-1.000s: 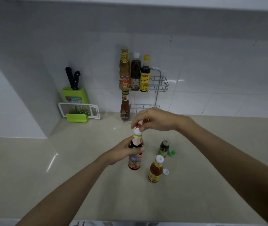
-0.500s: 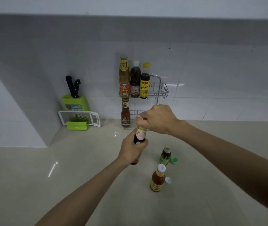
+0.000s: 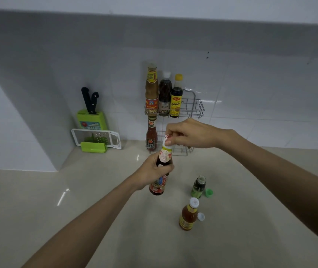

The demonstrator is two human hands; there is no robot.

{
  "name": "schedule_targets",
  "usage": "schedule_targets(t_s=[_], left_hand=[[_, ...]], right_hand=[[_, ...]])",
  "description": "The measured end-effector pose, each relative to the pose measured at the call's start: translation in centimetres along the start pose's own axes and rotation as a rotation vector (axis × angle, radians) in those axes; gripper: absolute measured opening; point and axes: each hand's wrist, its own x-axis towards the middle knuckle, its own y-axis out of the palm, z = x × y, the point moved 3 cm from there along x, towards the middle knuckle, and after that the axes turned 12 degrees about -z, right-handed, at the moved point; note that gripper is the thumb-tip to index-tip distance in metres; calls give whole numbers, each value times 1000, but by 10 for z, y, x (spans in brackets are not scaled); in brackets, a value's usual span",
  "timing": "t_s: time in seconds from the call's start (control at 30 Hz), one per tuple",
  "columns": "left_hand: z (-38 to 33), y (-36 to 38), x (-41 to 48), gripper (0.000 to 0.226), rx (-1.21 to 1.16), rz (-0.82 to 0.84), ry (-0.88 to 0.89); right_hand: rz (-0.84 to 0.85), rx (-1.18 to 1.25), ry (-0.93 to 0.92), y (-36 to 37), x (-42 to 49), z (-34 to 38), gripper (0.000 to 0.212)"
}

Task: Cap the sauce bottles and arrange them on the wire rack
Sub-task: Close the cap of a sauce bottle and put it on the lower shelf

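My left hand [image 3: 154, 172] grips the middle of a dark sauce bottle [image 3: 159, 185] with a red label, held slightly above the counter. My right hand [image 3: 191, 135] pinches the red-and-white cap [image 3: 167, 141] at the bottle's top. On the counter to the right stand a small green bottle [image 3: 198, 187] with its green cap [image 3: 209, 192] beside it, and an orange sauce bottle [image 3: 188, 215] with a white cap [image 3: 201, 216] lying next to it. The wire rack [image 3: 194, 108] on the wall holds three bottles on its upper shelf and a red sauce bottle [image 3: 151, 136] on the lower one.
A green knife block [image 3: 91, 120] with black-handled knives and a white-and-green grater [image 3: 96, 141] sit at the back left by the wall corner. The beige counter [image 3: 76, 209] spreads out in front of me.
The held bottle has risen off the counter and moved toward the rack. My right hand stays on the cap at its top.
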Motion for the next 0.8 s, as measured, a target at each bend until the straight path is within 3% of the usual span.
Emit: schedule_targets(t_s=[0.07,0.23,0.37,0.43,0.53,0.7,0.73,0.8], left_hand=[[1,-2,0,8,18,45,-25],[2,-2,1,9,3,56,-16],[1,9,0,11,-86,-109,-4],[-1,14,0,12,-109,-113,6],[-6,12,-1,11,-31,62,2],[-7,4,-4,9,31,354,10],[-3,5,-4,9,39,327,10],[6,10,-4,10,30,115,15]], right_hand=[[79,-18,-56,-3,2,1,21],[120,-64,-122,-7,9,4,29],[21,-121,-69,0,7,9,30],[-62,-312,-149,4,5,15,34],[-149,-510,-273,0,0,18,43],[-203,-514,-518,7,-11,8,44],[-234,-511,-495,13,-11,5,45],[-336,-510,-315,26,-10,2,48]])
